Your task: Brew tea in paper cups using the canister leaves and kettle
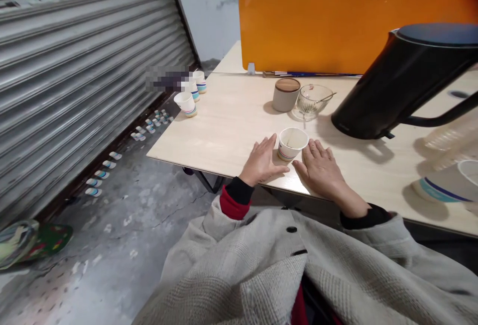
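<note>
A white paper cup (288, 155) with coloured bands stands upright near the table's front edge, with something thin and dark inside that I cannot make out. My left hand (260, 162) is beside it on the left, fingers stretched out and thumb apart. On the other side my right hand (321, 168) lies with fingers extended, its fingertips close to the cup's wall; whether they touch it I cannot tell. Behind the cup are a grey canister (285, 99) with a wooden lid and a clear glass bowl (309, 107) with a thin spoon-like handle leaning out.
A large black kettle (377, 86) stands on the right, near a bigger paper cup (448, 185) and clear plastic (453, 136). Three paper cups (186, 106) line the table's left end. An orange divider (317, 26) closes off the back. Several cups (102, 174) sit on the floor by the shutter.
</note>
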`<state>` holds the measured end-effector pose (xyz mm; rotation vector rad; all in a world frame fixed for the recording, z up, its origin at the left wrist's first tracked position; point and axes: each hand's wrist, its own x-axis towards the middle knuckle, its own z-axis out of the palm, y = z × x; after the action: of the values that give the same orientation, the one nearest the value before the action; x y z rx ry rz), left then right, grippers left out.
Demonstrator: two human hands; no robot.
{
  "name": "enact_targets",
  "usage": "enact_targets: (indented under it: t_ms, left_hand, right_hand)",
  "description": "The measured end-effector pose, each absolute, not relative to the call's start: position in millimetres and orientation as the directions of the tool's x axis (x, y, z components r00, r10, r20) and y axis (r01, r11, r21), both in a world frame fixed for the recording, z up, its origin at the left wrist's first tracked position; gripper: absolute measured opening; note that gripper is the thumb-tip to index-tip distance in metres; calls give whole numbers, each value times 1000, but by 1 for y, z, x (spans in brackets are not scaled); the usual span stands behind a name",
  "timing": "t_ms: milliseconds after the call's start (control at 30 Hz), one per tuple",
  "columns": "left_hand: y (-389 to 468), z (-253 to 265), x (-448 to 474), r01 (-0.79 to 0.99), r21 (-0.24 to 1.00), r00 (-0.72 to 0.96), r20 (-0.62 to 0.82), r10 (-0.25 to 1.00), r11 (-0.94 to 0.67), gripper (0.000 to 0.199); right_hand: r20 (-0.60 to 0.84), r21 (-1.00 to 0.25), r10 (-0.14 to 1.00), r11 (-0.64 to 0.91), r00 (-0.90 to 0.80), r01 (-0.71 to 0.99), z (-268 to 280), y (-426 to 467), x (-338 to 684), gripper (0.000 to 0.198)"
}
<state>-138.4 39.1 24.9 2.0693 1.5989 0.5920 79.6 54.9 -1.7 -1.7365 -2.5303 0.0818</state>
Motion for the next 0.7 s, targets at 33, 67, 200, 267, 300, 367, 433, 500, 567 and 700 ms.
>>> enact_targets:
  t_ms: [33,67,200,267,300,367,433,500,567,700]
  left_hand:
    - [39,25,-135,752,613,236,94,967,-243,111]
    - [40,25,-131,729,631,234,132,963,-263,110]
    - [41,20,-116,658,708,132,229,965,-258,103]
    - [43,16,-111,608,763,44,244,969,-220,97]
    - [44,14,-109,573,794,1,249,969,-204,92]
    - [46,10,-105,490,852,-69,250,966,-186,81]
    - [48,6,-103,407,896,-118,245,962,-178,70]
    - [49,3,-103,340,923,-142,241,960,-181,63]
    - [50,4,-109,293,935,-172,257,951,-199,60]
    - [51,21,-152,244,933,-296,332,896,-265,56]
  right_hand:
    - [29,-84,933,360,-359,929,-2,55,80,80]
    - [28,-83,933,360,-358,929,-3,55,81,80]
    - [38,-68,932,362,-360,930,-4,55,81,81]
    - [42,-60,934,357,-355,932,-4,55,80,81]
    - [40,-59,936,352,-350,934,-4,54,79,80]
    - [32,-61,940,341,-340,938,-2,54,78,80]
    - [22,-63,942,336,-335,940,0,53,77,79]
    - [16,-57,943,333,-333,941,2,52,76,77]
    - [16,-46,941,339,-338,940,4,51,75,76]
    - [14,-37,938,347,-347,937,7,50,73,74]
